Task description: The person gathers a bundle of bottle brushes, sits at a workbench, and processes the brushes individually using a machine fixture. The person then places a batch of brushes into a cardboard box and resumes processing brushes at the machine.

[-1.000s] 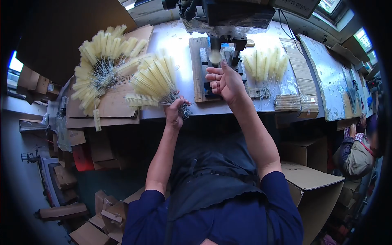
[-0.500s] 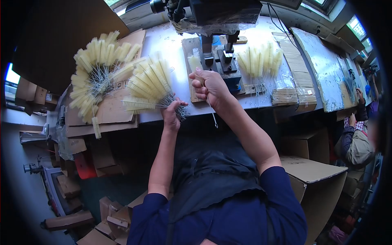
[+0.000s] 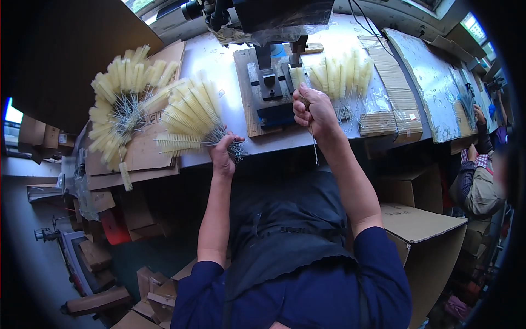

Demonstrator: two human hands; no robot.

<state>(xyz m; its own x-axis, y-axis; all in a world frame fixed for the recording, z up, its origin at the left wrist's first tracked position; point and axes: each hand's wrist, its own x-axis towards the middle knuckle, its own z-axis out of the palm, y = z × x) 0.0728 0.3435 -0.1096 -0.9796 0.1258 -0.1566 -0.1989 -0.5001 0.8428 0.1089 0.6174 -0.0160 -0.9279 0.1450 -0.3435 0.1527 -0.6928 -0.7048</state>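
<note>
My left hand (image 3: 223, 156) is closed around the twisted wire ends of a fanned bunch of bottle brushes (image 3: 192, 112) with pale yellow bristles. My right hand (image 3: 316, 111) grips a single bottle brush (image 3: 297, 77); its bristle head points up to the right side of the press tooling (image 3: 269, 82), and its looped wire end hangs below the fist. Whether the bristles touch the tooling I cannot tell. To the right of that hand lies a row of similar brushes (image 3: 342, 74) on the table.
A big pile of brushes (image 3: 123, 98) rests on cardboard (image 3: 156, 156) at the left. The dark machine head (image 3: 282, 13) overhangs the table. Flattened cardboard (image 3: 402, 104) lies to the right, an open carton (image 3: 424, 230) stands below, and another person (image 3: 476, 181) sits at far right.
My right hand has carried its brush from the left side of the press tooling to the right side. The left hand still holds the bunch, and the view has shifted slightly.
</note>
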